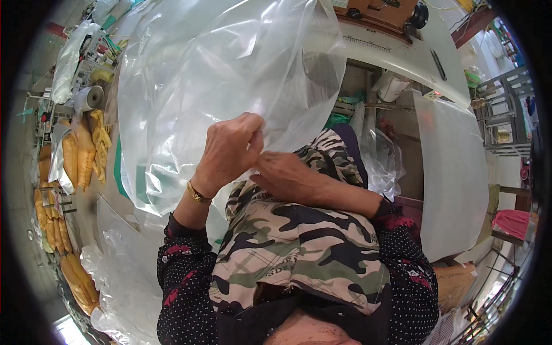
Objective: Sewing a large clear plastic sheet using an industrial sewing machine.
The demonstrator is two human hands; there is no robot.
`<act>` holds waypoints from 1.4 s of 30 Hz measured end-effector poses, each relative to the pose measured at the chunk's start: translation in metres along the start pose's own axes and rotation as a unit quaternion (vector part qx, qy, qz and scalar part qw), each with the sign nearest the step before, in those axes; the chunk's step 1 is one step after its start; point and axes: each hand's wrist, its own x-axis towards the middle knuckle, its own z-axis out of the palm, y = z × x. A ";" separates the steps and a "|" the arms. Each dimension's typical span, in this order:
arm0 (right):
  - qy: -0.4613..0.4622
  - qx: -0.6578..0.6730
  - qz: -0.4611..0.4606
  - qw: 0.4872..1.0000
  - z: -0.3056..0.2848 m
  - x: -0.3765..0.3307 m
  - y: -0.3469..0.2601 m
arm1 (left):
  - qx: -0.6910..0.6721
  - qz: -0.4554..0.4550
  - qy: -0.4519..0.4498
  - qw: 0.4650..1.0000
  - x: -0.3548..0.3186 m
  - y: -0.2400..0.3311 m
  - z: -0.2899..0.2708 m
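A large clear plastic sheet (230, 63) spreads over the work surface in front of me, creased and shiny, its near edge reaching my lap. My left hand (230, 146) is closed with the fingertips pinching that near edge; a gold-coloured bracelet (198, 192) circles the wrist. Just below and to the right, my right hand (287, 172) is bent inward across my body, its fingers curled close against the left hand. Whatever lies between the right fingertips is hidden. Under both hands is my camouflage-patterned apron (299, 241).
A pale table (402, 57) at the far right carries a brown wooden-based device (385, 17) and a dark pen-like tool (439, 64). Whitish sheeting (454, 172) hangs at the right. Yellow-brown bundles (83, 155) and a roll (89, 99) are at left; crumpled plastic (123, 276) lies nearer.
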 end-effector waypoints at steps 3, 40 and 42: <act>0.073 -0.138 -0.019 0.988 -0.036 -0.017 0.012 | -0.073 -0.047 0.037 0.996 -0.007 -0.007 0.009; 0.067 -0.113 -0.154 0.979 -0.013 0.019 -0.014 | -0.383 -0.090 0.054 0.918 -0.009 -0.012 0.013; 0.062 -0.126 -0.152 0.978 -0.012 0.021 -0.012 | -0.400 -0.108 0.055 0.908 -0.008 -0.011 0.011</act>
